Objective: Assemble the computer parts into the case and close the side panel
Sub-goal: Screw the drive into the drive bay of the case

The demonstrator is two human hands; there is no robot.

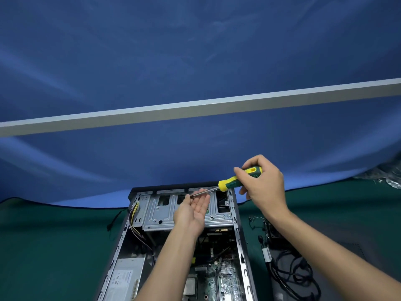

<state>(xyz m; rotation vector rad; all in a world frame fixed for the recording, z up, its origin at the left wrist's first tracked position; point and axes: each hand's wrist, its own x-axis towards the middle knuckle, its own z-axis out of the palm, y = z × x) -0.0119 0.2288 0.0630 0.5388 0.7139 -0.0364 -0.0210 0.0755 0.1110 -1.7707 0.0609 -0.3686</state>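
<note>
Right hand (263,187) curled around screwdriver (234,181), left hand (192,210) flat-fingered under its shaft, above case (238,231) holding motherboard (219,274).

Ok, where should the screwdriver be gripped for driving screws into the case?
By the yellow-green handle of the screwdriver, from its right end, as the right hand does. The thin shaft angles down-left toward the drive cage, where the left hand steadies the tip.

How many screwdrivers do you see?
1. The screwdriver is above the open computer case: the right hand grips its handle, the left hand touches its shaft. Others may be hidden.
</note>
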